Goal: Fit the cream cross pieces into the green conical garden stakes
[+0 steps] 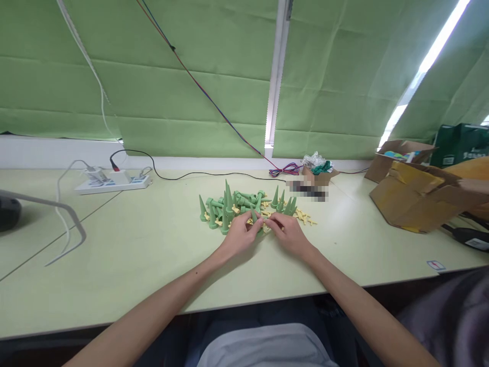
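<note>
Green spike (253, 216) sits gripped in my left hand (240, 230), at six o'clock of the green pile (244, 199); my right hand (290, 235), at three o'clock, I cannot tell whether gripping.

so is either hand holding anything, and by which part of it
The left hand holds a green spike, seemingly by its lower part, tip up. Whether the right hand pinches anything beside it cannot be told.

Light grey top (267, 346); forearms (179, 286) and wrists (223, 251) bare
</note>
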`<state>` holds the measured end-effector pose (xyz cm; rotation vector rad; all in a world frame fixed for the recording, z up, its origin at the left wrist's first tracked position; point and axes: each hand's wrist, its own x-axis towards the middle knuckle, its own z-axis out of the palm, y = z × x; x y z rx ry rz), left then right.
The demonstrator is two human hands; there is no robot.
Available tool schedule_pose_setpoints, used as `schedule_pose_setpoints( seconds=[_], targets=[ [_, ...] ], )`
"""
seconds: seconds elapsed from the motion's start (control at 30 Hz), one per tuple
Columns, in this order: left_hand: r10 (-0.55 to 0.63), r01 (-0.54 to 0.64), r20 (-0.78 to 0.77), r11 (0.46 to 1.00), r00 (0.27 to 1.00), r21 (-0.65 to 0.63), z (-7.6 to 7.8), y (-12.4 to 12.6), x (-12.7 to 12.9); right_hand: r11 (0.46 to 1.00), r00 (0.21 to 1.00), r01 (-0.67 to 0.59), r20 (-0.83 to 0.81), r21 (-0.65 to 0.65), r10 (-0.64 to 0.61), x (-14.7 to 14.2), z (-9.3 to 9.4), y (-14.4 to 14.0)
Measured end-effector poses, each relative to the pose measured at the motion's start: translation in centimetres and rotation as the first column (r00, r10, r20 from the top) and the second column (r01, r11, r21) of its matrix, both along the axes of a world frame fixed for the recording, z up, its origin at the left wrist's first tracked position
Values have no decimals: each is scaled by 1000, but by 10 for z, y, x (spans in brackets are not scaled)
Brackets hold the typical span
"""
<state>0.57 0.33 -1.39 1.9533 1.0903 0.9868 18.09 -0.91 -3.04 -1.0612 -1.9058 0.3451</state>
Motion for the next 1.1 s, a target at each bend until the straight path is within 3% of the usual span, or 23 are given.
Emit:
schedule_pose_setpoints(
  seconds=[0.67,0.9,1.1],
  targets=[
    [-61,61,-38,998,997,0,-3,1,-1,997,996,49,76,-56,-44,1,-5,2],
    [3,-2,-34,1000,999,18,-2,2,-1,997,998,53,50,-49,-50,0,1,-1],
    [41,-41,-11,999,999,6,-2,3,-1,999,1000,-31,2,-29,31,-1,4,-2]
  ],
)
